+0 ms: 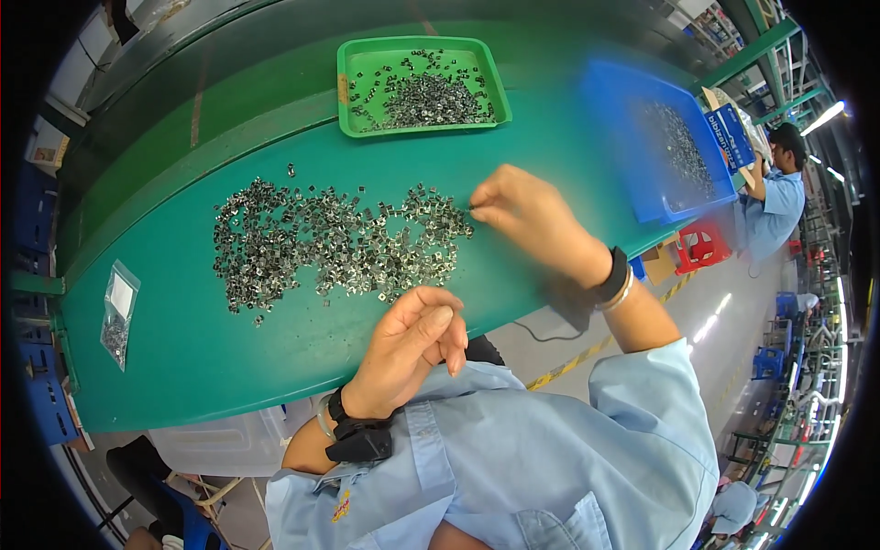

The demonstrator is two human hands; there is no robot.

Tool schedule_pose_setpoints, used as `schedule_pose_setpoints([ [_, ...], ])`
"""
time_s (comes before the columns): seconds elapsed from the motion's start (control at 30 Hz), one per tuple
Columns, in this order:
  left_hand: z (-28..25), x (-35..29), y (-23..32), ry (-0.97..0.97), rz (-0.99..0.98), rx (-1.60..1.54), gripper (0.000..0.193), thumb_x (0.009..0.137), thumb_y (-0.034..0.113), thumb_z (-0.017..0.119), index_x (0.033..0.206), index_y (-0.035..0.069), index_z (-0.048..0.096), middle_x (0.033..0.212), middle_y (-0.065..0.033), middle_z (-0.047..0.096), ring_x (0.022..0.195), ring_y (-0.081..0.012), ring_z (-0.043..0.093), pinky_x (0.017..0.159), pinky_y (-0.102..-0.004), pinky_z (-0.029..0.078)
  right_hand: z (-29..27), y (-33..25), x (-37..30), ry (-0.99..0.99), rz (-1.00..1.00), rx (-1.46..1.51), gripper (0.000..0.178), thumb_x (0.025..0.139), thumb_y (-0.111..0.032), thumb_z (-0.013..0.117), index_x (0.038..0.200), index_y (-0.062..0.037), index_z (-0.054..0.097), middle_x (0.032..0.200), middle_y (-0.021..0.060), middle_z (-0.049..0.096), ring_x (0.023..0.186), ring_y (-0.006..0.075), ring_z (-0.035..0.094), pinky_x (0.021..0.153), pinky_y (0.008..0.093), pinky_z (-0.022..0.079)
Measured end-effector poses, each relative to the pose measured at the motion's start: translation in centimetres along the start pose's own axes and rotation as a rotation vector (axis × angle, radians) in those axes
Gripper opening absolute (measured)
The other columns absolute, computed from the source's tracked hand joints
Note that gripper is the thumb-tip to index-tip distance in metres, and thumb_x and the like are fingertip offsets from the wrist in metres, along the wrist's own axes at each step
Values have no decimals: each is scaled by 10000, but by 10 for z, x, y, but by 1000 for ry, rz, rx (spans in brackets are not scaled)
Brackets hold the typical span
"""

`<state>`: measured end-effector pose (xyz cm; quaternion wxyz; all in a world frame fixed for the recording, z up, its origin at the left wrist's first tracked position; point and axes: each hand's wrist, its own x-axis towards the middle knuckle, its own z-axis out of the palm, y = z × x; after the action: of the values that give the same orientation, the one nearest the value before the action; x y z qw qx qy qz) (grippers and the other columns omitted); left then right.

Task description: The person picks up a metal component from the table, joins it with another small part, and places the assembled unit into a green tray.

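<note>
A broad spread of small square metal parts [367,240], silvery and dark, lies loose on the green tabletop [284,357]. At the right end of this spread, my right hand [532,215] pinches a small dark part [472,208] between thumb and forefinger; little of the part shows. My left hand [408,344] hovers over the near edge of the table, just below the parts, with its fingers curled in and the thumb pressed against them. Whatever it may hold is hidden by the fingers.
Behind the spread stands a green tray [423,134] with many similar parts. A blue bin [632,183] at the right holds more. A clear zip bag [119,316] with parts lies at the left. Beyond the bin, a person in a blue shirt [770,211] stands near a red stool [704,246].
</note>
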<state>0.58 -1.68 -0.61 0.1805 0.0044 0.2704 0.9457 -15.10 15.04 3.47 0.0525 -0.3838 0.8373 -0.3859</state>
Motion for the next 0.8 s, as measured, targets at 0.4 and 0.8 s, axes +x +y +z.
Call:
schedule_pose_setpoints([
  [0.4, 13, 6, -5, 243, 204, 320, 186, 964, 185, 466, 1056, 24, 483, 843, -91, 585, 613, -144, 561, 543, -262, 457, 29, -39, -41, 115, -314, 2, 197, 713, -67, 710, 863, -64, 583, 822, 45, 594, 756, 236, 591, 655, 331, 464],
  [0.8, 14, -2, -3, 217, 165, 295, 192, 942, 151, 511, 1069, 8, 516, 901, -87, 607, 653, -116, 565, 559, -247, 464, 33, -43, -55, 180, -312, -9, 216, 694, -40, 713, 865, -63, 582, 825, 54, 596, 753, 238, 588, 648, 335, 464],
])
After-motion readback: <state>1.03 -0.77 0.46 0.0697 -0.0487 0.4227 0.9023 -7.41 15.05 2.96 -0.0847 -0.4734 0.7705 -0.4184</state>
